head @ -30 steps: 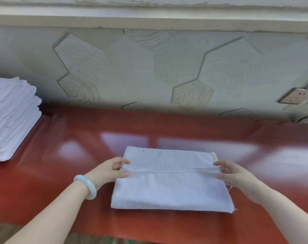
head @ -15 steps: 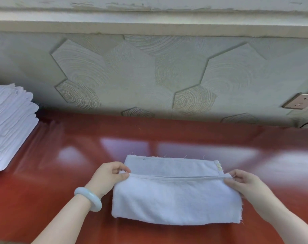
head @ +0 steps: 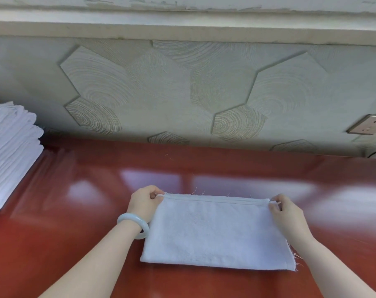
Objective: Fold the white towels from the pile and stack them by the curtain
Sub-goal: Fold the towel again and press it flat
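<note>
Left hand (head: 144,203) and right hand (head: 284,211) pinch the far corners of the folded white terry towel (head: 217,233) (hemmed edge between both grips), flat on the glossy red table (head: 75,211).

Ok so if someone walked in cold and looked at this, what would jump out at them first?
Most likely the white towel lying folded on the glossy red table at lower centre, with the left hand and right hand pinching its far corners. Next, the stack of folded towels at the left edge, and the hexagon-patterned wall behind.
</note>
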A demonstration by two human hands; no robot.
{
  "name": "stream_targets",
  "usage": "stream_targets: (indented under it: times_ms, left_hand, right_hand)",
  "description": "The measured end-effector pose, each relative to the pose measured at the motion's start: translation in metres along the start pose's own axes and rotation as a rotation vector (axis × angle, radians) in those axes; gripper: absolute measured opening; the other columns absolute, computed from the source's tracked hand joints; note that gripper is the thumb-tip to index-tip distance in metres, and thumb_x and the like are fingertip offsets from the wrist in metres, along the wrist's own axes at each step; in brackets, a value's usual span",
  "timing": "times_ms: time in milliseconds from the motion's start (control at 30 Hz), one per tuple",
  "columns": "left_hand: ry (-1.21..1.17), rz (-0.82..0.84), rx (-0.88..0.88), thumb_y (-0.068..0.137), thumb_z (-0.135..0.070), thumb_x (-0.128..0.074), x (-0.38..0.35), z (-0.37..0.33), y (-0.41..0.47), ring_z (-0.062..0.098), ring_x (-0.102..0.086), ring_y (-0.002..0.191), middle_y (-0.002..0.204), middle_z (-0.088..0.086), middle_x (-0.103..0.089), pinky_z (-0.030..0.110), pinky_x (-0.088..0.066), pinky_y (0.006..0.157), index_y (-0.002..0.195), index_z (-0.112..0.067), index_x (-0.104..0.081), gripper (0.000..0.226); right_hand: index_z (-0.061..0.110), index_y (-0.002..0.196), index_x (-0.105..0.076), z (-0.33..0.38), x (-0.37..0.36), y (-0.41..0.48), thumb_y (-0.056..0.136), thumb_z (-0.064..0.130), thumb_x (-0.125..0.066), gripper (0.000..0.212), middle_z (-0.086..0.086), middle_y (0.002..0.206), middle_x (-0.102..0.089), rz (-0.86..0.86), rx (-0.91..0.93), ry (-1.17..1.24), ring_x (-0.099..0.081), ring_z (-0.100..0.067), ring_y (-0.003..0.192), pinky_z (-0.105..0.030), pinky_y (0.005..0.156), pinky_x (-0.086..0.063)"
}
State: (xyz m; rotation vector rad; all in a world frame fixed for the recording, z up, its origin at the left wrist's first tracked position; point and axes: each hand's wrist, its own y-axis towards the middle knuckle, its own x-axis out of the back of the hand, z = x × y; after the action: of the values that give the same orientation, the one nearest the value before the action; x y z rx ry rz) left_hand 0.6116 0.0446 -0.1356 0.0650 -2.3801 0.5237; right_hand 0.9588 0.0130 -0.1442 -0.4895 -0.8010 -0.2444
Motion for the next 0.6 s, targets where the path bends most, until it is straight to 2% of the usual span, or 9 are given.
stream_targets:
  times_ms: [67,200,267,400,500,600]
  left_hand:
    - [0.002,0.01,-0.028,0.086,-0.013,-0.065,0.006,-0.003,-0.003,0.004,-0.055,0.072,0.072,-0.012,-0.062,0.007,-0.033,0.057,0.079,-0.027,-0.072,0.017]
    - [-0.14,-0.01,-0.065,0.081,-0.013,-0.072,0.024,-0.008,0.005,0.009,-0.056,0.064,0.066,-0.007,-0.066,0.024,-0.041,0.062,0.072,-0.027,-0.073,0.017]
    - [-0.095,-0.045,-0.037,0.082,-0.014,-0.071,0.025,-0.008,0.012,0.011,-0.059,0.068,0.07,-0.008,-0.068,0.023,-0.041,0.061,0.073,-0.026,-0.072,0.015]
    - [0.059,-0.013,0.035,0.085,-0.015,-0.063,0.004,0.001,0.012,0.012,-0.06,0.077,0.077,-0.011,-0.067,0.009,-0.035,0.056,0.08,-0.026,-0.071,0.014]
    - [0.007,-0.05,0.053,0.086,-0.014,-0.06,-0.005,0.005,0.012,0.012,-0.061,0.077,0.08,-0.007,-0.069,0.013,-0.038,0.058,0.081,-0.024,-0.071,0.016]
    - [-0.015,-0.086,0.046,0.089,-0.013,-0.059,-0.008,0.006,0.009,0.014,-0.059,0.082,0.084,-0.006,-0.066,0.021,-0.039,0.068,0.089,-0.022,-0.069,0.013]
  right_hand:
    - [0.014,0.089,-0.06,0.006,0.01,-0.002,0.09,0.012,-0.051,0.009,-0.007,0.074,-0.062,0.017,0.017,-0.008,-0.053,-0.021,0.066,-0.028,0.054,-0.037]
    - [0.012,0.085,-0.064,0.018,0.03,0.006,0.088,0.01,-0.058,0.008,-0.011,0.078,-0.065,0.044,-0.016,0.125,-0.052,-0.023,0.062,-0.03,0.054,-0.035]
    - [0.009,0.09,-0.066,0.017,0.026,0.016,0.088,0.01,-0.059,0.007,-0.012,0.08,-0.065,0.02,-0.068,0.149,-0.053,-0.025,0.064,-0.031,0.056,-0.037]
    - [0.008,0.108,-0.064,0.003,-0.005,0.025,0.091,0.016,-0.057,0.02,-0.012,0.095,-0.066,0.01,-0.095,0.038,-0.057,-0.028,0.083,-0.03,0.067,-0.038]
    - [0.01,0.107,-0.062,0.003,-0.014,0.023,0.093,0.018,-0.054,0.018,-0.009,0.093,-0.063,-0.047,-0.086,0.06,-0.056,-0.027,0.083,-0.029,0.068,-0.037]
    - [0.009,0.108,-0.06,0.004,-0.015,0.018,0.093,0.018,-0.054,0.018,-0.008,0.092,-0.061,-0.089,-0.08,0.09,-0.055,-0.027,0.084,-0.029,0.069,-0.038]
